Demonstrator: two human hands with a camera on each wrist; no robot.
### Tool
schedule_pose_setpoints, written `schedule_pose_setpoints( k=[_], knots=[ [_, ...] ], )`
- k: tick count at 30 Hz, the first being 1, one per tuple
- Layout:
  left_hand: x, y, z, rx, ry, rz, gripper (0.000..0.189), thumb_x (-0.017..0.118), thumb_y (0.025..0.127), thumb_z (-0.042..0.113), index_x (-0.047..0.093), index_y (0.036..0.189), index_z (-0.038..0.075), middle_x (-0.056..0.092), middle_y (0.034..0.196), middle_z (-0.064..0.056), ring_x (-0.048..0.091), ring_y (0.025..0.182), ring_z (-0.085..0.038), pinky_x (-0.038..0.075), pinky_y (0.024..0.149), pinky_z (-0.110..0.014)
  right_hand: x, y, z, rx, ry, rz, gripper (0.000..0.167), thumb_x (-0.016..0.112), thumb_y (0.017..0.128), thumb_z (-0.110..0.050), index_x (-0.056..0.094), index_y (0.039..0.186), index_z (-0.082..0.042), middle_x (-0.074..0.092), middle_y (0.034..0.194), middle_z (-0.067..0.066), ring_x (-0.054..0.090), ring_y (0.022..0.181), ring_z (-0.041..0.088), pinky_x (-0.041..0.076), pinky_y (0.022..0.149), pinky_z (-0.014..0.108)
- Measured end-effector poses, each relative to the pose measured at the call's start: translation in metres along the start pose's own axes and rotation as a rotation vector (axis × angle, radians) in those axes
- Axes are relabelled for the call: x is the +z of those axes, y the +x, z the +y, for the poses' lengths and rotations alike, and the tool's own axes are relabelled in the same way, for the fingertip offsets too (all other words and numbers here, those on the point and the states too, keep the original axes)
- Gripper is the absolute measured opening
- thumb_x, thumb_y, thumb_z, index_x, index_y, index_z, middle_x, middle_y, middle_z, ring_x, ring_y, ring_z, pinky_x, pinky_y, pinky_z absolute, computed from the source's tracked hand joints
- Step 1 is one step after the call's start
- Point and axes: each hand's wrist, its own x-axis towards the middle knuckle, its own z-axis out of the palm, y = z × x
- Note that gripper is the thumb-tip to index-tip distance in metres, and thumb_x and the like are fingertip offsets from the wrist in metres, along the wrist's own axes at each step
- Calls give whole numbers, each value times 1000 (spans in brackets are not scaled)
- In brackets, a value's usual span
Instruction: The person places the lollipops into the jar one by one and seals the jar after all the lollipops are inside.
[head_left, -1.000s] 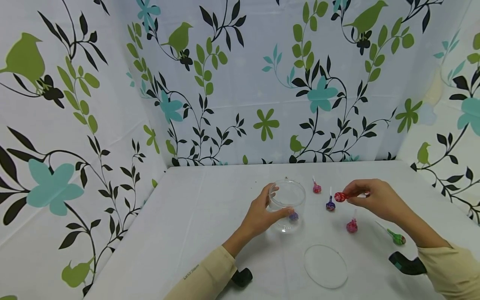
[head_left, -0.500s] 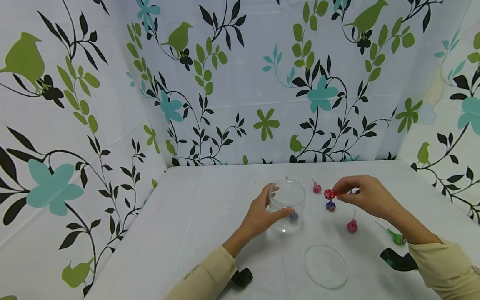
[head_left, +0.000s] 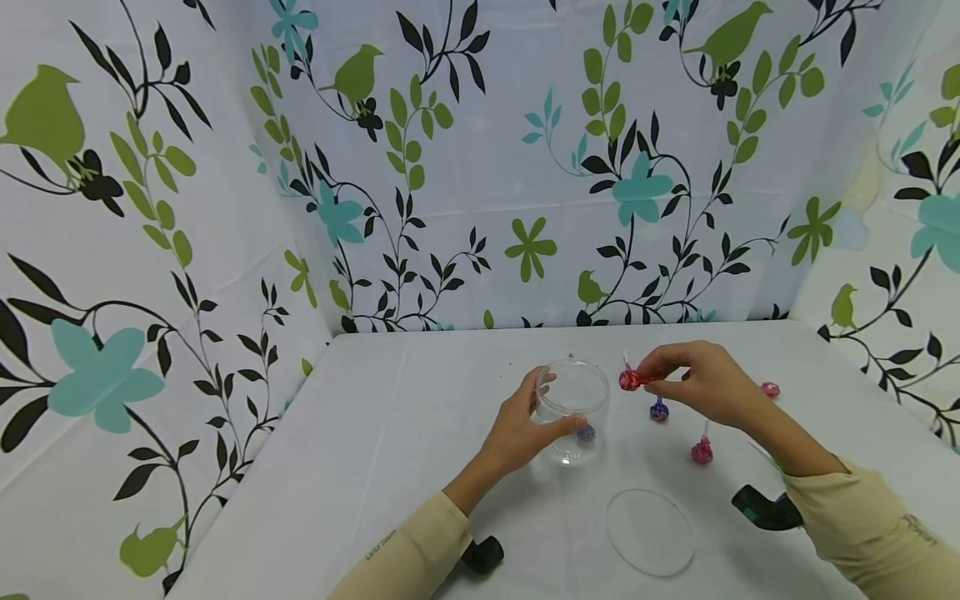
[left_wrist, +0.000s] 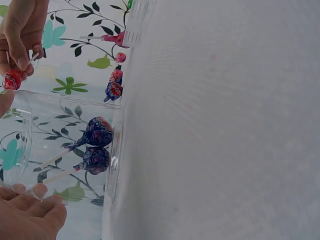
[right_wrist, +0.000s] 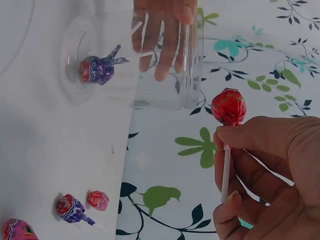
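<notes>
My left hand (head_left: pixel 520 431) grips a clear round jar (head_left: pixel 572 400) that stands upright on the white table, its mouth uncovered. Two purple-wrapped lollipops (left_wrist: pixel 97 131) lie at the bottom of the jar, seen best in the left wrist view. Between thumb and fingers my right hand (head_left: pixel 697 381) pinches a red lollipop (right_wrist: pixel 229 106) just below its wrapped head, the white stick pointing back toward the palm. That red head is just right of the jar's rim, held above the table.
Right of the jar lie a purple lollipop (head_left: pixel 659 410), a pink one (head_left: pixel 702 451) and another pink one (head_left: pixel 770 389) beyond the right forearm. A clear round lid (head_left: pixel 649 533) lies in front. Patterned curtains (head_left: pixel 450 167) hang behind the table.
My right hand has moved left with the red lollipop, closer to the jar. The right forearm now covers most of the green lollipop. My left hand and the jar stay put.
</notes>
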Motion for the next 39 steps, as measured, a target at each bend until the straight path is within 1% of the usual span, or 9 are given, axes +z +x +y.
schedule_pose_setpoints(
  k=[6,11,16,22,25,28,31,36,39],
  knots=[
    [0,0,-1,-7,-2,0,95,80,88,55,32,162,23,49,156,-3,47,142,-32,46,108,-51,8,9,-13,-27,15,1,13,80,91,-5,79,102,-12,74,97,-4,67,93,21,56,79,40],
    [0,1,-2,-14,-6,-1,93,80,87,55,32,162,26,51,153,1,48,142,-33,46,108,-51,13,15,-21,-50,29,1,13,81,90,-3,79,101,-11,75,97,-3,68,92,22,56,77,39],
    [1,2,-3,-13,-10,-3,92,80,88,54,33,162,27,52,151,5,49,141,-32,47,107,-51,19,20,-24,-55,31,-11,15,80,90,-2,79,103,-11,75,97,-3,68,92,21,56,79,39],
    [1,2,-4,-15,-5,-2,95,80,88,55,31,163,22,50,154,-1,48,142,-32,47,107,-52,21,25,-28,-73,43,-29,14,80,91,-2,79,103,-10,75,99,-1,69,93,22,59,80,41],
    [0,2,-3,-22,-1,0,95,80,87,56,31,163,24,49,156,-2,48,142,-31,46,107,-52,23,27,-30,-79,47,-30,14,80,91,-3,79,104,-9,75,100,0,69,93,23,59,81,43],
    [0,2,-3,-28,2,1,95,79,87,57,31,163,25,49,156,-1,47,142,-29,46,108,-52,25,30,-32,-82,39,-29,15,81,90,-3,79,105,-8,75,99,0,69,93,23,59,82,44],
    [0,2,-3,-30,6,0,95,80,87,57,31,163,26,49,155,1,47,143,-27,45,109,-52,28,32,-32,-82,34,-32,16,81,90,-3,79,105,-8,75,98,0,69,92,22,58,82,43],
    [0,3,-3,-28,4,0,95,80,87,56,31,163,26,49,156,-2,47,143,-28,45,109,-53,32,35,-32,-77,36,-35,16,81,90,-3,79,105,-8,75,97,-1,68,91,21,58,80,40],
    [0,3,-3,-28,-1,-3,95,80,87,56,31,163,26,50,155,1,47,143,-28,45,109,-52,34,37,-32,-79,35,-32,16,81,90,-3,79,105,-8,75,97,-1,68,91,21,56,79,40]
  ],
)
